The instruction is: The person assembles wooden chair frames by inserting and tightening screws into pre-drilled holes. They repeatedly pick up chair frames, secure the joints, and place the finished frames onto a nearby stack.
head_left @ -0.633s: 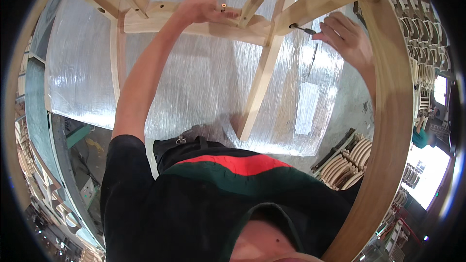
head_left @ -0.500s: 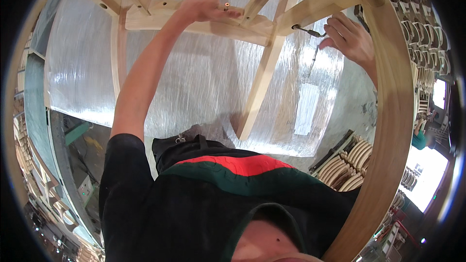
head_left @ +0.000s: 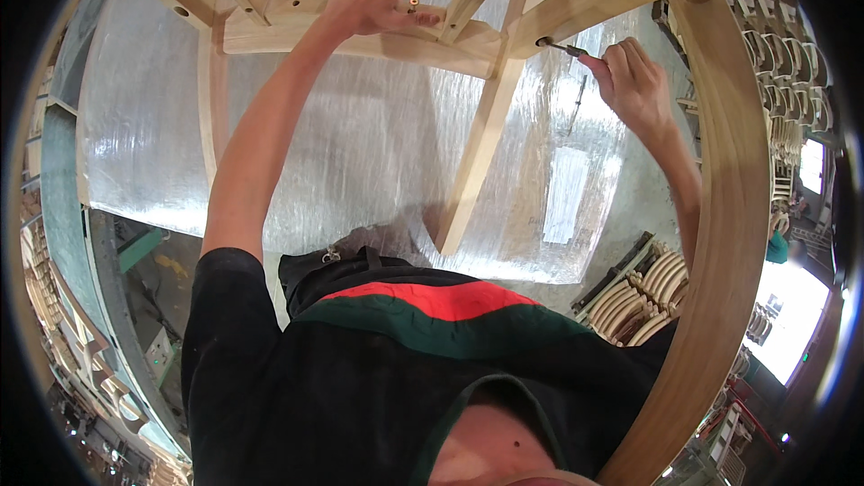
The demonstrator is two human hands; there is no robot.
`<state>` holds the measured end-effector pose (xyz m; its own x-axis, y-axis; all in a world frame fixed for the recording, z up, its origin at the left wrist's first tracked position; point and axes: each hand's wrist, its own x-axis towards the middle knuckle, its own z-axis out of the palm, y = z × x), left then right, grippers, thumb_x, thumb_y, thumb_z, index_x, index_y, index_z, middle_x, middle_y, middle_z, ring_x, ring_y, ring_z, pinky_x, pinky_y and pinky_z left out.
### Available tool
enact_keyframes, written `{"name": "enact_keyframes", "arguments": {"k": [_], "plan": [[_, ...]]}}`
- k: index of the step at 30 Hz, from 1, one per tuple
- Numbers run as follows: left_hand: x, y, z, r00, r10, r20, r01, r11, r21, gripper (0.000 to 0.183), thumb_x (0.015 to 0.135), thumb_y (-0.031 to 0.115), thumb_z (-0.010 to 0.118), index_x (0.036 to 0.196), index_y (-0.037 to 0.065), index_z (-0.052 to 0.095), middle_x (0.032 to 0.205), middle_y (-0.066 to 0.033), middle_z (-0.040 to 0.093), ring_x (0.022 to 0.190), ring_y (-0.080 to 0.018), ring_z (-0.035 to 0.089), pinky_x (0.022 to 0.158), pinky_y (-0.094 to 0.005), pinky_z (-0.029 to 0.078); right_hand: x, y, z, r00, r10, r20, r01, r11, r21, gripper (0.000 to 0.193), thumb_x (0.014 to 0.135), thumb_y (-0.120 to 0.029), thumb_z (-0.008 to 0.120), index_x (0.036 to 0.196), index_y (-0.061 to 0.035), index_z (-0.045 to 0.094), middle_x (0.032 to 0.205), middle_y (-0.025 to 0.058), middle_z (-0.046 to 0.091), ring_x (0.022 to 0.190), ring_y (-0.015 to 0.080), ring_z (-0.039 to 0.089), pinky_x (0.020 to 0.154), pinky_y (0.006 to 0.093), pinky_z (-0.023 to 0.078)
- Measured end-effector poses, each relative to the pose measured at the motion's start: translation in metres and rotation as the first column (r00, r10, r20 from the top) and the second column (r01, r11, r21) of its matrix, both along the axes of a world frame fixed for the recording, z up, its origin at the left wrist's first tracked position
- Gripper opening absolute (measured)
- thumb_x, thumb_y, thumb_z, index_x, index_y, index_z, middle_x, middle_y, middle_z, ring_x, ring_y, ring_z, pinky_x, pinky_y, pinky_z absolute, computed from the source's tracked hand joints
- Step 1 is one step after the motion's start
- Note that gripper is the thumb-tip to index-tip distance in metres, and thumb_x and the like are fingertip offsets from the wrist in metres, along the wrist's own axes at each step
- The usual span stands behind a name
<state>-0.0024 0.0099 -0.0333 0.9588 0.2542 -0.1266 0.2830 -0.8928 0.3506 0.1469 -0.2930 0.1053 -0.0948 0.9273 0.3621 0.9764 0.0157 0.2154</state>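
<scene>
Plastic-wrapped surface (head_left: 360, 144) part-covered; right hand (head_left: 637, 81) holds tool (head_left: 572, 50), tip hidden.

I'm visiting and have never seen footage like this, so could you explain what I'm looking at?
There's no machine here: these are the bare hands of a person, seen by a wide-view camera worn on the head, looking down. The left hand is at a pale wooden frame, beside a small orange-topped piece. The right hand grips a slim dark metal tool, its tip at a round hole in the frame. Below lies a surface wrapped in shiny clear plastic; curved pale wooden pieces are stacked at lower right.
</scene>
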Motion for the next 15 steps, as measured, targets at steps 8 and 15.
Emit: {"name": "enact_keyframes", "arguments": {"k": [8,15], "plan": [[0.001,0.003,-0.007,0.999,0.002,0.045,-0.002,1.000,-0.010,0.081,0.066,0.078,0.056,0.056,-0.003,0.056,0.048,-0.0144,0.045,0.047,-0.0290,0.043,0.048,-0.0396,0.036,-0.037,-0.002,-0.026,0.907,-0.376,-0.190,0.411,0.889,0.203,0.035,0.082,-0.020,0.069,0.066,-0.0053,0.042,0.058,0.0077,0.045,0.049,0.0246,0.046,0.043,0.0358,0.038],[-0.001,0.000,-0.002,0.999,-0.002,0.039,0.003,1.000,-0.028,0.074,0.071,0.071,0.057,0.061,-0.002,0.056,0.051,-0.0170,0.044,0.049,-0.0316,0.042,0.048,-0.0407,0.034,-0.056,0.004,-0.035,0.817,-0.485,-0.312,0.566,0.778,0.272,0.030,0.082,-0.014,0.068,0.068,-0.0036,0.044,0.060,0.0080,0.048,0.048,0.0218,0.046,0.044,0.0333,0.038]]}}
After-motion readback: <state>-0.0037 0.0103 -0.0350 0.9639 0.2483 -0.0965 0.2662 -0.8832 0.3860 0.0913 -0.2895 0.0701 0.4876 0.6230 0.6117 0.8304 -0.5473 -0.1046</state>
